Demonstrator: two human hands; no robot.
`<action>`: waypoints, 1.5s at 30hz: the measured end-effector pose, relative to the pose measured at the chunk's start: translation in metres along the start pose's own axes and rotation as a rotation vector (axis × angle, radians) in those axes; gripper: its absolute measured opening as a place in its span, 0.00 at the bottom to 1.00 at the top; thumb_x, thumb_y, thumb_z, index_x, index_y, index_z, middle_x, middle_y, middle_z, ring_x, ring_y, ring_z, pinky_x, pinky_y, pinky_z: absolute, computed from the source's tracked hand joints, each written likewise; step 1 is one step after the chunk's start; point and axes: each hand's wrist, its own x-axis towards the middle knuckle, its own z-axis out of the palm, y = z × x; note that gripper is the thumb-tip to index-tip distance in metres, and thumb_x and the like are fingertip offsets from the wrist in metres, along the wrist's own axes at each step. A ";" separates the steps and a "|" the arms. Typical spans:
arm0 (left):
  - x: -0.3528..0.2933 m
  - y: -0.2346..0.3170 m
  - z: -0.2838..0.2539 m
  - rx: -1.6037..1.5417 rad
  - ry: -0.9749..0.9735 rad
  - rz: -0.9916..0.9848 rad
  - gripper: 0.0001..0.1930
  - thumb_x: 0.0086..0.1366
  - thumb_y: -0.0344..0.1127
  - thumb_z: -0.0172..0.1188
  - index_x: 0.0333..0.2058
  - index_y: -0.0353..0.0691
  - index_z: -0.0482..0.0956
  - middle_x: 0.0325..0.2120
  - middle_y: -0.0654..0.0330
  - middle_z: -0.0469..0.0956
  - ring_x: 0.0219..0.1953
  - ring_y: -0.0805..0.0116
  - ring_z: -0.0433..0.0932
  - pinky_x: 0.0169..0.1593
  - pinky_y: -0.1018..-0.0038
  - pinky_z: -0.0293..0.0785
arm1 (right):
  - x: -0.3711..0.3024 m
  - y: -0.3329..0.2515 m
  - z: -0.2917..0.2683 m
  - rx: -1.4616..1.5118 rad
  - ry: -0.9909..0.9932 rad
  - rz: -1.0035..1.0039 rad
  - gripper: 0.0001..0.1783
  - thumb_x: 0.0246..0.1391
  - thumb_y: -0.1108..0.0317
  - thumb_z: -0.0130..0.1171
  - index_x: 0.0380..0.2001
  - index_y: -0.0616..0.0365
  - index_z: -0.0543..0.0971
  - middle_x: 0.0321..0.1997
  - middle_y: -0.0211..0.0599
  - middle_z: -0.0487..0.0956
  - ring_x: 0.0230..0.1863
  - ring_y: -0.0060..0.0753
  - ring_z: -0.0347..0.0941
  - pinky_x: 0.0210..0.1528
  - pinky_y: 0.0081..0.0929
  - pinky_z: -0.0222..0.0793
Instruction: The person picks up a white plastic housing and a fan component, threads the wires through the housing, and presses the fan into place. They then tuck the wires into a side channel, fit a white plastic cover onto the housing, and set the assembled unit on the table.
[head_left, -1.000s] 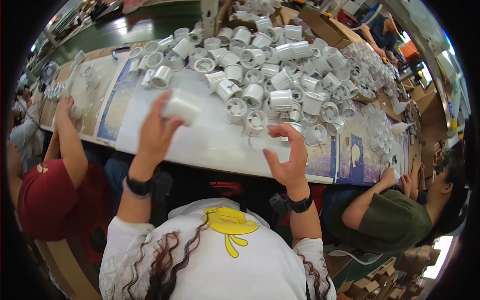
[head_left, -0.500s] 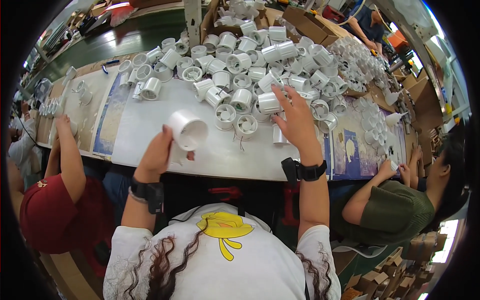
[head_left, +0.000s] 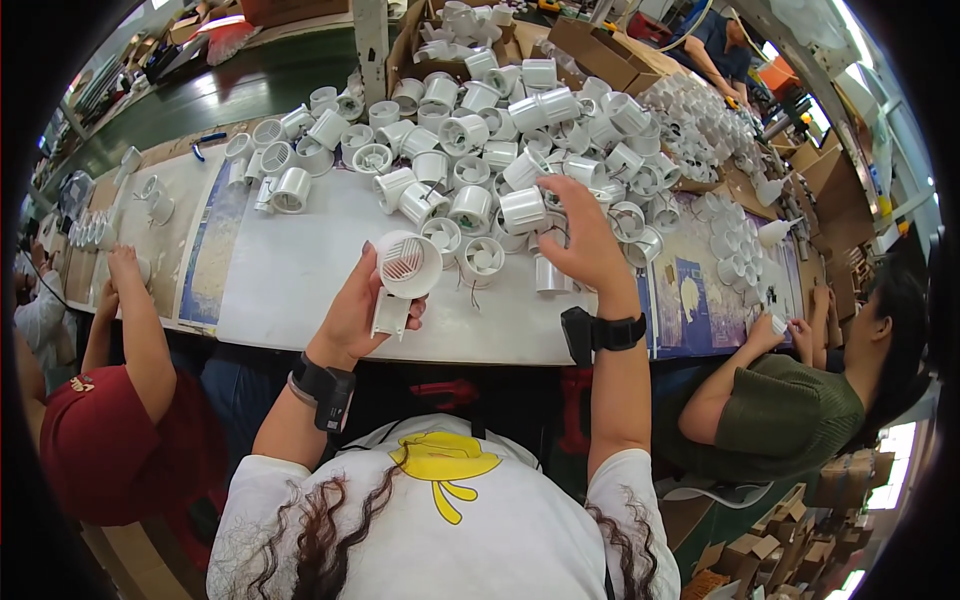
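My left hand (head_left: 352, 312) is closed on a white plastic fan housing (head_left: 408, 262), holding it above the near part of the table. Slats cross its round opening, and a flat tab sticks out beneath the ring. At the front of a large heap, the fingers and thumb of my right hand (head_left: 588, 238) close around the right end of a white cylindrical fan unit (head_left: 521, 211). That unit lies on its side among others. Just left of it, two fan units (head_left: 484, 256) face up with blades showing and thin wires trailing onto the white tabletop (head_left: 310, 290).
The heap of white fan units (head_left: 465, 135) spreads across the table's far side. Blue-handled pliers (head_left: 205, 143) lie at the far left. Co-workers sit close on both sides, in a red top (head_left: 130, 440) and a green top (head_left: 780, 400). Open cardboard boxes (head_left: 605, 50) stand behind.
My left hand has moved right with the housing and turned it, so its slatted opening and tab now show. My right fingers have closed in on the fan unit.
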 end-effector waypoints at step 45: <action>0.024 -0.005 0.029 0.492 0.204 0.309 0.22 0.54 0.21 0.66 0.48 0.33 0.73 0.39 0.58 0.79 0.41 0.69 0.79 0.43 0.74 0.79 | -0.018 -0.093 0.047 0.606 0.276 0.310 0.33 0.43 0.73 0.70 0.51 0.58 0.63 0.47 0.35 0.66 0.49 0.26 0.68 0.48 0.26 0.74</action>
